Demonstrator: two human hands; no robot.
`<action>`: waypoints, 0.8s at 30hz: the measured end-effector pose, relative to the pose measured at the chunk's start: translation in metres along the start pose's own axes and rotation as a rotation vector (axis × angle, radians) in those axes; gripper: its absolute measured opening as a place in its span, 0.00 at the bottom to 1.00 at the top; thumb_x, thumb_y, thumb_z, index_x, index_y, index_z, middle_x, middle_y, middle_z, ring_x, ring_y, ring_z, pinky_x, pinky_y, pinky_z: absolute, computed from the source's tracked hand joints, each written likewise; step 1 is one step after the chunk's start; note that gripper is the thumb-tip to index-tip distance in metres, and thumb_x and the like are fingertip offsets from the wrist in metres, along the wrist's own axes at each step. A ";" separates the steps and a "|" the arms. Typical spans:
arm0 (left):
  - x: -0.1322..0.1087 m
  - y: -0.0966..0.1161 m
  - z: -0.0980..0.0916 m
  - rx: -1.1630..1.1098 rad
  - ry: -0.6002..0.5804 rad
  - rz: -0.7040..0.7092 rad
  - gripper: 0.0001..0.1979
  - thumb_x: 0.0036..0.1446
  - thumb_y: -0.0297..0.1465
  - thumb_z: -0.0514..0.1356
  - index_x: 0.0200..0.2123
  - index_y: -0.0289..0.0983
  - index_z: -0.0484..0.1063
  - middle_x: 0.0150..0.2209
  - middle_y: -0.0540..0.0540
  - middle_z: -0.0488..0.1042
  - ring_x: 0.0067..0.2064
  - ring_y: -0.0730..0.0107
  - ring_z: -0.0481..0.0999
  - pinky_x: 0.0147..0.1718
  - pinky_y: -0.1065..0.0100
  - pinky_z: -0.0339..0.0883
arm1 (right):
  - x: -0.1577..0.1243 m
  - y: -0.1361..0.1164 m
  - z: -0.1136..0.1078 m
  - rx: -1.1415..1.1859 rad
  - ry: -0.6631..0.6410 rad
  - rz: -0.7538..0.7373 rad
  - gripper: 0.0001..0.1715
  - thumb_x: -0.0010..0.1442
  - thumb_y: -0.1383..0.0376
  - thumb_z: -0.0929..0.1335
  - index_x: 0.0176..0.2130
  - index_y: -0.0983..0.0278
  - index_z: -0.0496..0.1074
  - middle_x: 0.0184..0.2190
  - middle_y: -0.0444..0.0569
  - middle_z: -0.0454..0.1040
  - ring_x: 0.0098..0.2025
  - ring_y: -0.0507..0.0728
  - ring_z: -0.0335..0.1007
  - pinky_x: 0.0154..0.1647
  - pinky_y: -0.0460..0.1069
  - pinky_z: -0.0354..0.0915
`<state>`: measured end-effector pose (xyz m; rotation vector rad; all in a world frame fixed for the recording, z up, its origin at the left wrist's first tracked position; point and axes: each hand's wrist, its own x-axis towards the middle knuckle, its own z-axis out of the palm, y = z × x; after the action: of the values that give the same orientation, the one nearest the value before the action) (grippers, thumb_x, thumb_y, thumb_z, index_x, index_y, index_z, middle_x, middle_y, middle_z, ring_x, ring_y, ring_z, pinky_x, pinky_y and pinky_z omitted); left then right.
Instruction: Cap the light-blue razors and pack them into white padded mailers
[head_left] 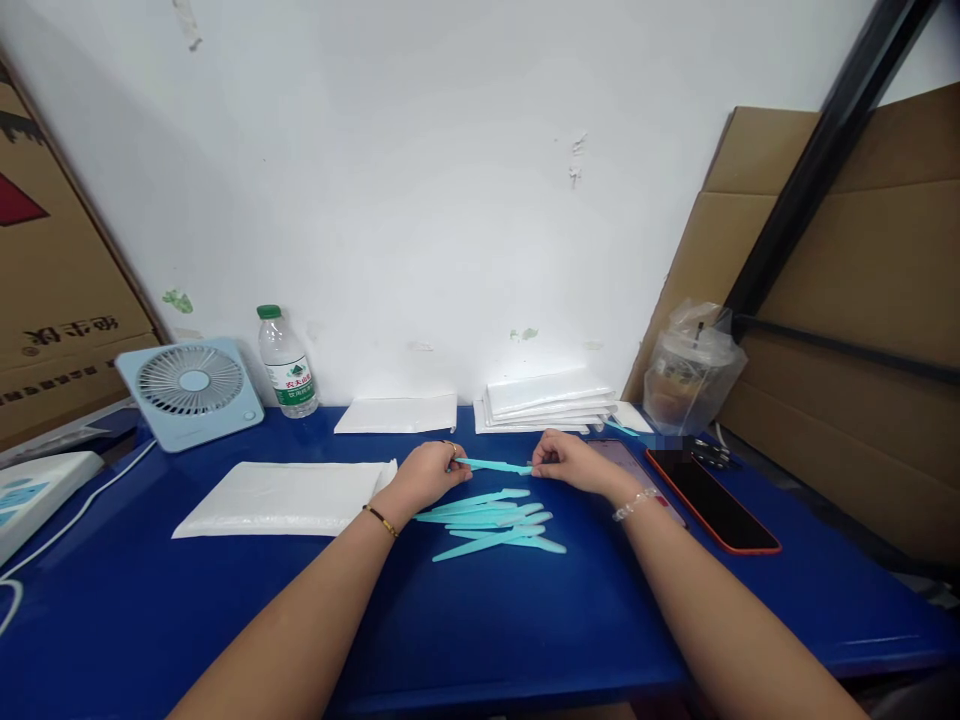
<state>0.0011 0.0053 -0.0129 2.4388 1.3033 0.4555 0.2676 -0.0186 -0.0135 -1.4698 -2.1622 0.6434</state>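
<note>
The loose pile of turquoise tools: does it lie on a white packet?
No, the turquoise tools lie on the blue table, beside a white packet.

Your blue table (pixel 480 645) carries turquoise eyebrow razors (pixel 487 519), white padded mailers (pixel 277 498), a fan (pixel 193 392), a water bottle (pixel 289 372) and an orange-cased smartphone (pixel 712 502).

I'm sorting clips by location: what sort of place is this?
Probably a makeshift packing station: white padded envelopes and a small pile of turquoise tools lie on a blue table, with a large printed cardboard box at the left.
</note>
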 end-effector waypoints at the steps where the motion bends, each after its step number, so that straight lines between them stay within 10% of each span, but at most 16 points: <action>1: 0.000 0.000 -0.002 -0.019 0.006 0.006 0.12 0.53 0.41 0.57 0.35 0.40 0.74 0.31 0.49 0.75 0.33 0.66 0.73 0.29 0.70 0.58 | -0.001 0.000 -0.001 0.012 0.007 0.006 0.08 0.52 0.61 0.69 0.30 0.64 0.72 0.33 0.46 0.68 0.34 0.53 0.65 0.35 0.46 0.61; 17: -0.007 -0.009 -0.010 0.009 0.101 -0.031 0.14 0.50 0.41 0.58 0.38 0.42 0.73 0.36 0.48 0.73 0.37 0.65 0.71 0.30 0.70 0.58 | -0.006 -0.010 -0.002 -0.108 0.021 -0.068 0.13 0.53 0.54 0.69 0.32 0.61 0.74 0.35 0.46 0.69 0.37 0.55 0.65 0.41 0.49 0.58; 24: -0.009 0.009 0.000 0.006 -0.091 0.127 0.10 0.53 0.39 0.56 0.30 0.41 0.74 0.30 0.50 0.74 0.31 0.70 0.70 0.28 0.71 0.57 | -0.005 -0.027 0.010 -0.195 -0.113 -0.144 0.10 0.56 0.58 0.68 0.29 0.62 0.71 0.34 0.44 0.67 0.36 0.53 0.64 0.47 0.54 0.53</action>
<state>0.0026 -0.0071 -0.0103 2.5257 1.1193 0.3687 0.2438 -0.0331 -0.0058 -1.3850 -2.4509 0.4872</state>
